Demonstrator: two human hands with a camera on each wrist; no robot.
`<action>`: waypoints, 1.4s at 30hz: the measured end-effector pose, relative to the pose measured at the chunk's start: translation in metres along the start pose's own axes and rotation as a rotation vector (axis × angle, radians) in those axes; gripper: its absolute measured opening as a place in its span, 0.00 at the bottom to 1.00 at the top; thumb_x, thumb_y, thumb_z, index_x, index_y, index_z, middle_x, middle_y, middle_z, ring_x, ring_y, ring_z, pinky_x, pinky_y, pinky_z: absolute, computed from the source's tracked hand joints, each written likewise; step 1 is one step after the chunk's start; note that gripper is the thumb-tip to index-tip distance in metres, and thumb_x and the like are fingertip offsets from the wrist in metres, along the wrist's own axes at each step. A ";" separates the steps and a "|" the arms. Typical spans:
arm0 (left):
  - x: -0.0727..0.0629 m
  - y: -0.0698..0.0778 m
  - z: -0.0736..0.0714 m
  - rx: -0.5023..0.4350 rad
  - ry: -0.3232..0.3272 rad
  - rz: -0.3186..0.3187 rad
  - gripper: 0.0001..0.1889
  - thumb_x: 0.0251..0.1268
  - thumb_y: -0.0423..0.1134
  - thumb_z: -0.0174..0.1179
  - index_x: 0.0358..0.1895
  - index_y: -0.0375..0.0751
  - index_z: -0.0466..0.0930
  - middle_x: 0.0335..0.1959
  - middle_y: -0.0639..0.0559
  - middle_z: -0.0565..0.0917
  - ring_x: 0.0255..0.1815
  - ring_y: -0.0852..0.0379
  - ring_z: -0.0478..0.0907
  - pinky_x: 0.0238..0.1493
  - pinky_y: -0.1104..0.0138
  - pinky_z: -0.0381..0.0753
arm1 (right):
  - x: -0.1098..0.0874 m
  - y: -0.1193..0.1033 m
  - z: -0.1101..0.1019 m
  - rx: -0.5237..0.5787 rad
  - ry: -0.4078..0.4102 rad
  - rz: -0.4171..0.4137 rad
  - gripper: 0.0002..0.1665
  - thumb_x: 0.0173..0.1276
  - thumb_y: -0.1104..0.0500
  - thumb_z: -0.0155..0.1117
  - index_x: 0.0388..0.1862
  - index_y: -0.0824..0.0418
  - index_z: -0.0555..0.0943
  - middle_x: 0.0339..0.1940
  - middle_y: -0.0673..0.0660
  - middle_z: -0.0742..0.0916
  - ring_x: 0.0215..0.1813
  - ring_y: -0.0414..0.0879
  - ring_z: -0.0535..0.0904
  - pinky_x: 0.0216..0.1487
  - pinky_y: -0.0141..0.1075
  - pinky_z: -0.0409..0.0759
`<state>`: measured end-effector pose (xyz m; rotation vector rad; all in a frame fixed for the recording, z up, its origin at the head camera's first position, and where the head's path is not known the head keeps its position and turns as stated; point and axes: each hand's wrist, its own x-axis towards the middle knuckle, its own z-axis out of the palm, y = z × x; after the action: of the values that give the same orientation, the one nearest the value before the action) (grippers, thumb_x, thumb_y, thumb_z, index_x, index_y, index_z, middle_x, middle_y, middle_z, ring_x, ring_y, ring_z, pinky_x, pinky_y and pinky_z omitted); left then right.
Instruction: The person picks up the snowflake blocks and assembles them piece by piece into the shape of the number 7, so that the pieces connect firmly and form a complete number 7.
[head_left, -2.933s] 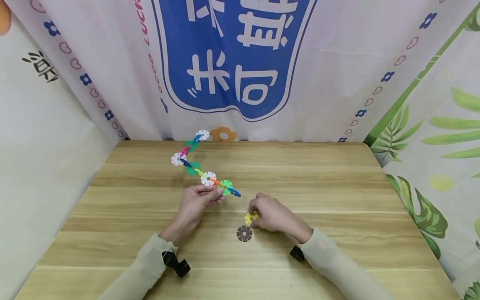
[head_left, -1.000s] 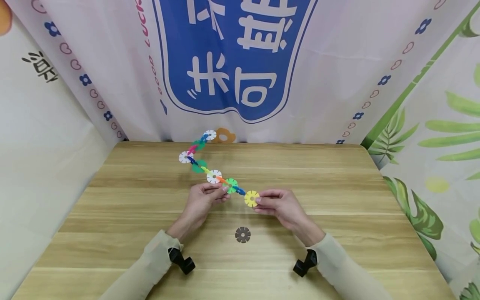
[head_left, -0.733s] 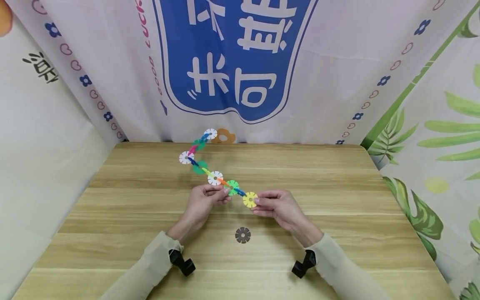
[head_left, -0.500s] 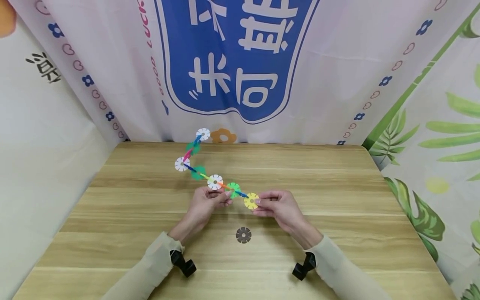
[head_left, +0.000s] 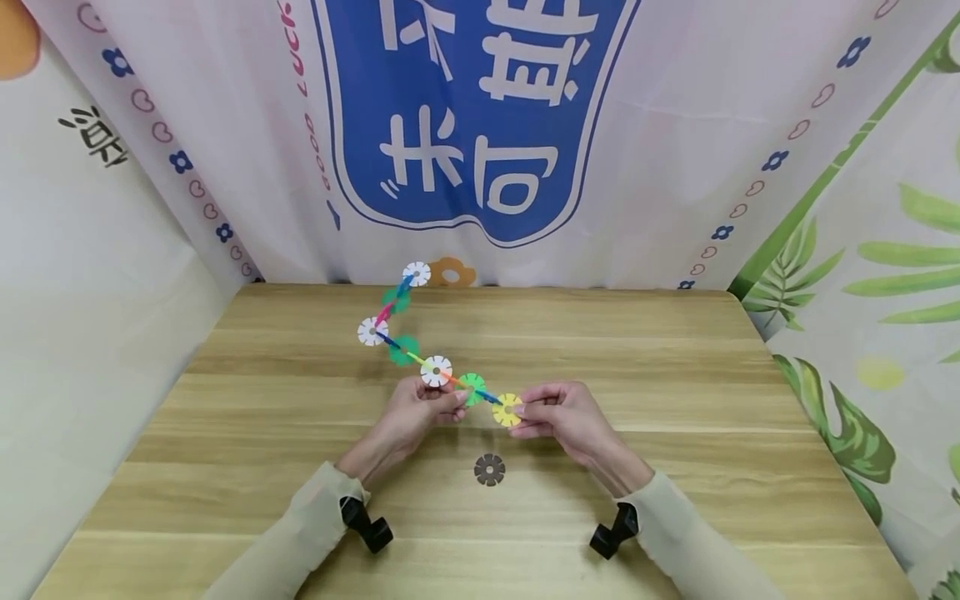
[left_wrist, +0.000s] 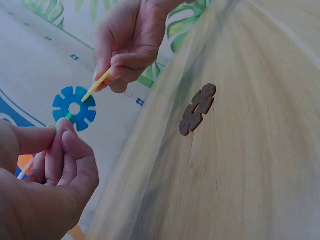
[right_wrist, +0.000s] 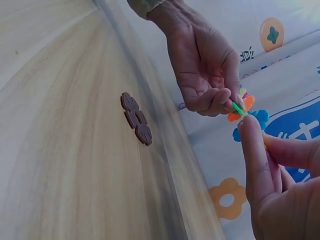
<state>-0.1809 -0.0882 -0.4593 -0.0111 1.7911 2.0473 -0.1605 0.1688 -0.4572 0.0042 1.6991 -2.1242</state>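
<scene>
A chain of slotted plastic snowflake discs in white, green, pink, yellow, orange and blue hangs above the table in the head view. My left hand (head_left: 408,423) pinches its bright green disc (head_left: 477,382) between thumb and fingers. At the chain's near end is a blue disc (left_wrist: 61,104), seen face-on in the left wrist view. My right hand (head_left: 573,423) pinches a yellow disc (head_left: 500,416), whose edge meets the blue disc's rim at a slot. How deep it sits in the slot is unclear. A brown disc (head_left: 481,476) lies flat on the table below both hands.
The wooden table (head_left: 637,350) reaches back to a printed curtain (head_left: 660,167). Cloth with leaf prints hangs on the right, and a pale wall (head_left: 90,333) stands on the left. The chain's far end, a white disc (head_left: 424,268), floats near the table's back edge.
My right hand has lifted the yellow disc from beside the brown one and brought it against the blue end disc. Over the last second, the chain and both hands have dropped slightly in view.
</scene>
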 end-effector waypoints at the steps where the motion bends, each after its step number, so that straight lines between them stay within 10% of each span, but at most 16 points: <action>1: 0.000 -0.001 0.000 -0.001 -0.003 -0.004 0.06 0.70 0.26 0.64 0.35 0.38 0.81 0.32 0.50 0.89 0.32 0.59 0.86 0.47 0.64 0.95 | 0.000 0.000 0.000 0.001 -0.002 0.001 0.13 0.68 0.76 0.65 0.50 0.81 0.78 0.37 0.60 0.88 0.32 0.49 0.92 0.45 0.41 0.95; 29: 0.004 0.006 -0.002 0.041 0.026 -0.016 0.04 0.70 0.28 0.66 0.42 0.32 0.81 0.37 0.46 0.90 0.35 0.57 0.88 0.52 0.60 0.95 | 0.007 -0.001 0.001 -0.057 0.003 -0.009 0.17 0.69 0.74 0.66 0.54 0.82 0.76 0.38 0.62 0.87 0.36 0.51 0.92 0.50 0.43 0.95; 42: 0.005 0.006 -0.029 0.053 0.122 -0.008 0.06 0.73 0.30 0.65 0.47 0.31 0.82 0.38 0.44 0.91 0.37 0.59 0.89 0.49 0.67 0.94 | -0.006 0.007 0.021 -1.009 -0.267 -0.169 0.20 0.60 0.60 0.81 0.50 0.64 0.87 0.41 0.55 0.89 0.43 0.44 0.83 0.46 0.32 0.88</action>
<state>-0.1944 -0.1144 -0.4602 -0.1293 1.9144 2.0323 -0.1473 0.1499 -0.4568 -0.6879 2.4312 -1.0705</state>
